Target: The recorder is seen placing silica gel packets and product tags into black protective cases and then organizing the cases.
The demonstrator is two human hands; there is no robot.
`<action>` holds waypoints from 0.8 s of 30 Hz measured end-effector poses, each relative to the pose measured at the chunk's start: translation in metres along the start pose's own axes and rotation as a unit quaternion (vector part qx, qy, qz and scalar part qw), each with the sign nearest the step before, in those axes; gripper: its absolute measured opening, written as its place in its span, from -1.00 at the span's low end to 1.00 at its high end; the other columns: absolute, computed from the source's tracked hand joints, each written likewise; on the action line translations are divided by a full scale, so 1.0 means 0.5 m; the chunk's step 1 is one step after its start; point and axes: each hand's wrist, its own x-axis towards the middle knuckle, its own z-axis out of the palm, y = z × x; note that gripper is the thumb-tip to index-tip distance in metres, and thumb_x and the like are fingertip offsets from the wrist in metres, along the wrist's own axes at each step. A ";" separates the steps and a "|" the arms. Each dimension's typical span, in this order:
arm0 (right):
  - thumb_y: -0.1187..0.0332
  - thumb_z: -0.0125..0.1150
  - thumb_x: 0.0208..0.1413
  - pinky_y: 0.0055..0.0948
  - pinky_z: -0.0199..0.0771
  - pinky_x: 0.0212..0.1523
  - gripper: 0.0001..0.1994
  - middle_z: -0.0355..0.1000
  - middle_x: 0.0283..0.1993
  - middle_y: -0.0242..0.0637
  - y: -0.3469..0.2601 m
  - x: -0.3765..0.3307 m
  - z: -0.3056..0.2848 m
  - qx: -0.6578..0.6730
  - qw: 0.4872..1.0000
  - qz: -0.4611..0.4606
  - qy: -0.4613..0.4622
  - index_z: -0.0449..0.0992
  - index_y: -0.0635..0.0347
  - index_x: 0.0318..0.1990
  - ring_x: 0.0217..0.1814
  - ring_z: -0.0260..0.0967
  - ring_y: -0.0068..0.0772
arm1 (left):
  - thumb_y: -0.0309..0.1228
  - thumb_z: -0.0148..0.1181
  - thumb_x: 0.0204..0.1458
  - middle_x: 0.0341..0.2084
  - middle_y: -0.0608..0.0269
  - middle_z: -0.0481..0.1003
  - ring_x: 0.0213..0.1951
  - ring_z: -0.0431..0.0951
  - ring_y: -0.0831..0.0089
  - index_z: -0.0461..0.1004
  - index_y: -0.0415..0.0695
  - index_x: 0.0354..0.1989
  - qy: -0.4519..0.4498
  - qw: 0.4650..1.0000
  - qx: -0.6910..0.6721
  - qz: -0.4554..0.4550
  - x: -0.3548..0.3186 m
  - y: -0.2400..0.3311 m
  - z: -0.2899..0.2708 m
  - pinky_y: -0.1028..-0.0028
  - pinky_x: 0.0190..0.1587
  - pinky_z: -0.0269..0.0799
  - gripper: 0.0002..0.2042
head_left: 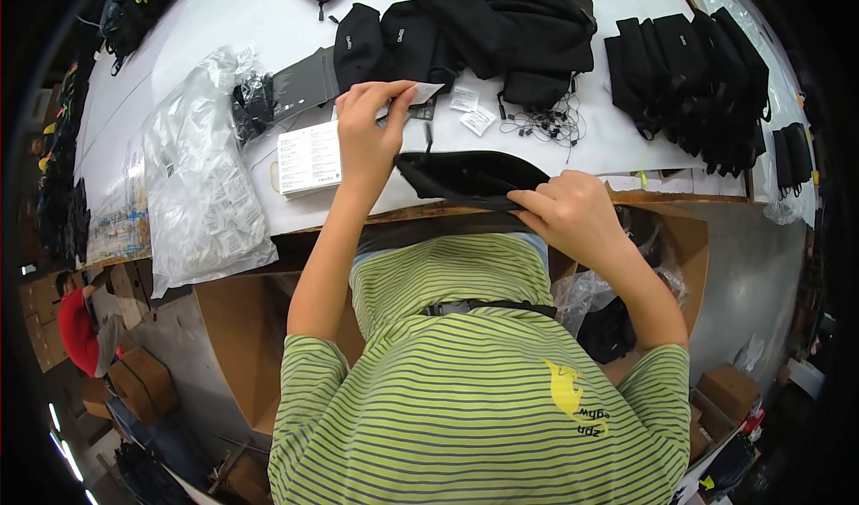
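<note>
A small black fabric pouch point(461, 172) gapes at the table's near edge, its mouth held by my right hand point(573, 208), closed on the rim. My left hand point(369, 129) is raised to the left of it, thumb and fingers pinching a small white packet point(424, 93). Just beyond the pouch lie two white labels point(478, 119) with small print. A tangle of thin black cords point(557, 122) lies to their right. Beside my left wrist stands a white box point(310, 158) with a printed face. What lies inside the pouch is too dark to tell.
Black pouches point(501, 26) lie heaped at the far middle, and another stack point(684, 84) stands at the right. A clear plastic bag of white packets point(208, 183) overhangs the left table edge. Open cardboard boxes point(234, 344) stand under the table. A person in red point(79, 331) is at far left.
</note>
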 end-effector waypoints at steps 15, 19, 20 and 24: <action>0.36 0.35 -0.20 -0.44 0.28 -0.54 -0.85 0.32 -0.68 -0.44 -0.008 0.035 -0.008 -0.006 0.999 -0.014 0.030 0.56 0.11 -0.41 -0.62 0.30 -0.39 | -0.36 0.31 -0.14 -0.19 0.40 0.49 0.00 0.36 0.33 0.59 -0.07 -0.41 -0.146 0.986 0.007 0.083 -0.040 0.118 -0.101 0.40 -0.02 0.18 -0.88; 0.37 0.36 -0.21 -0.43 0.26 -0.56 -0.84 0.32 -0.69 -0.45 -0.007 0.038 -0.004 0.001 0.999 0.008 0.047 0.57 0.10 -0.39 -0.64 0.29 -0.41 | -0.30 0.35 -0.13 0.05 0.21 0.31 0.13 0.24 0.25 0.45 -0.14 -0.14 -0.056 0.994 -0.087 -0.035 -0.063 0.087 -0.091 0.33 0.10 0.13 -0.63; 0.37 0.37 -0.22 -0.43 0.25 -0.57 -0.83 0.32 -0.69 -0.46 -0.010 0.043 -0.001 0.023 0.996 0.021 0.080 0.57 0.10 -0.38 -0.65 0.28 -0.41 | -0.30 0.36 -0.13 0.09 0.16 0.26 0.13 0.25 0.27 0.36 -0.17 0.01 0.046 0.967 -0.206 -0.140 -0.075 0.077 -0.086 0.31 0.13 0.11 -0.50; 0.38 0.38 -0.22 -0.46 0.21 -0.60 -0.81 0.31 -0.71 -0.47 -0.040 0.069 0.003 0.075 0.987 0.030 0.137 0.59 0.08 -0.37 -0.69 0.25 -0.42 | -0.32 0.32 -0.03 0.14 0.21 0.25 0.18 0.25 0.32 0.14 -0.16 0.19 0.021 0.591 -0.697 -0.405 -0.174 0.074 -0.032 0.32 0.24 0.14 -0.38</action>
